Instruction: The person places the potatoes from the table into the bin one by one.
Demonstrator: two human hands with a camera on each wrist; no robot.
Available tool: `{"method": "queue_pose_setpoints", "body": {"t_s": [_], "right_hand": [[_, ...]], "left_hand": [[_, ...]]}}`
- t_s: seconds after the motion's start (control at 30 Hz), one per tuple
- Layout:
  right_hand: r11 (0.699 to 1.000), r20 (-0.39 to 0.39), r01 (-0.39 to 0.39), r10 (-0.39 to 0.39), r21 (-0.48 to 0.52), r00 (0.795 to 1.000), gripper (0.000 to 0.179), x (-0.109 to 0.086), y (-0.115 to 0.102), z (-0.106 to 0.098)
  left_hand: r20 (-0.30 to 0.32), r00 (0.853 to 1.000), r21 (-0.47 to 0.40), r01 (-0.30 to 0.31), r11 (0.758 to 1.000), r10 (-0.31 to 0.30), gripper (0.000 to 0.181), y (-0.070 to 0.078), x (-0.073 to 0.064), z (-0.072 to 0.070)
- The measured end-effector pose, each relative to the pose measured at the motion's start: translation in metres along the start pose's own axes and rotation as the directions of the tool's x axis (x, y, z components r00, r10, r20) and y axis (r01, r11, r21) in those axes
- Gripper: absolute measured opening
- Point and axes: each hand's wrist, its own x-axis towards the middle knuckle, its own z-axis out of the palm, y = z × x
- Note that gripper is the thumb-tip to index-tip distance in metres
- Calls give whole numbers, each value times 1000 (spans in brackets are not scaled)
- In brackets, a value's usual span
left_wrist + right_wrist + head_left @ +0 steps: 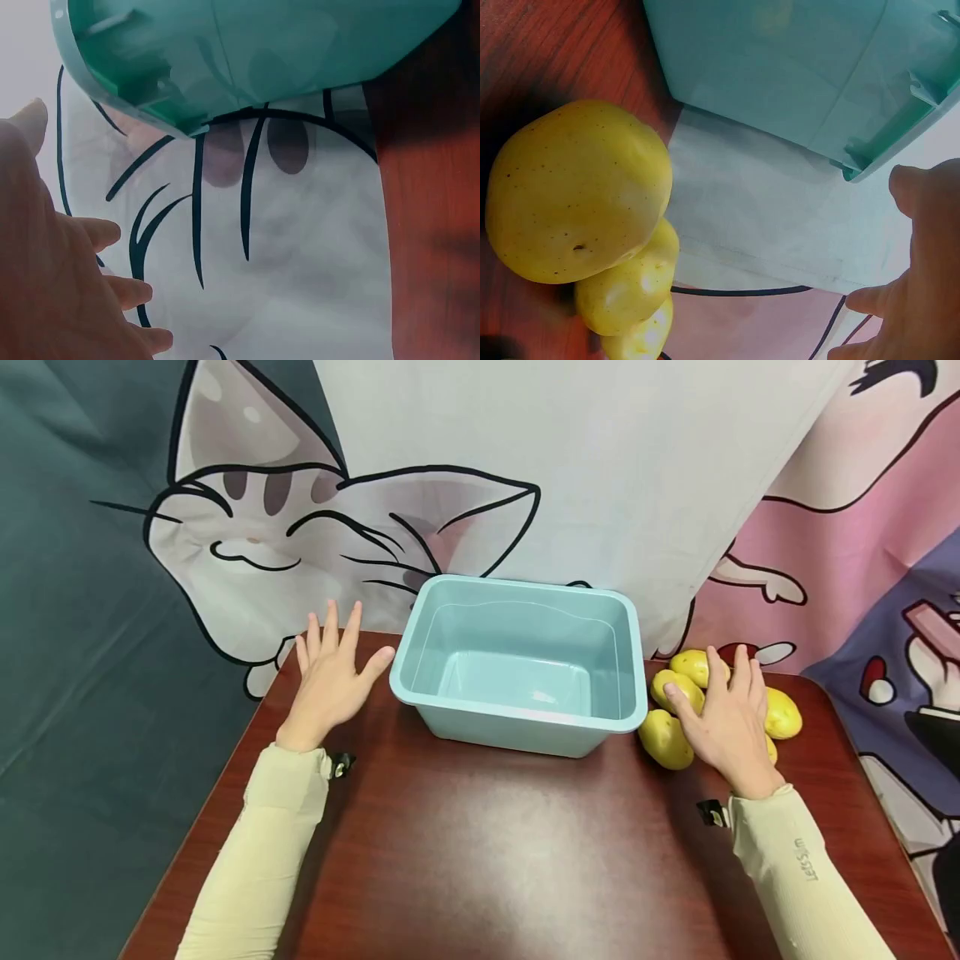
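A light blue plastic tub (517,714) stands near the far edge of the table, with nothing inside it. To its left, my left hand (327,685) hovers with fingers spread and holds nothing; its thumb is close to the tub's rim. My right hand (726,727) is held above several yellow potatoes (666,740) to the right of the tub, fingers extended and apart from them. It hides part of the pile. In the right wrist view one speckled potato (577,191) looms nearest, with smaller-looking ones behind it.
The dark reddish-brown table (480,835) has a glossy top that reflects light. Behind it hangs a cloth backdrop (600,468) with printed cartoon cats, reaching down to the table's far edge. A dark green cloth (90,652) hangs at the left.
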Motion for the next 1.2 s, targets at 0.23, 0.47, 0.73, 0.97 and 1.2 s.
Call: {"method": "queue_pose_setpoints", "body": {"t_s": [0.23, 0.47, 0.73, 0.97, 1.2], "right_hand": [[1000, 11, 9, -9, 13, 1000, 88, -3, 3, 2], [999, 19, 44, -45, 14, 999, 92, -5, 5, 8], [998, 66, 61, -62, 26, 996, 98, -8, 7, 17], [999, 129, 50, -51, 13, 990, 101, -9, 6, 21], [999, 171, 39, -39, 1, 985, 106, -14, 8, 26]], "left_hand": [[19, 999, -31, -26, 999, 26, 87, 4, -1, 1], [35, 997, -62, -69, 996, 71, 86, 9, 0, 3], [76, 991, -92, -103, 990, 110, 88, 19, 3, 16], [86, 987, -95, -126, 988, 134, 89, 28, 4, 23], [104, 983, -89, -145, 985, 154, 91, 34, 3, 30]]}}
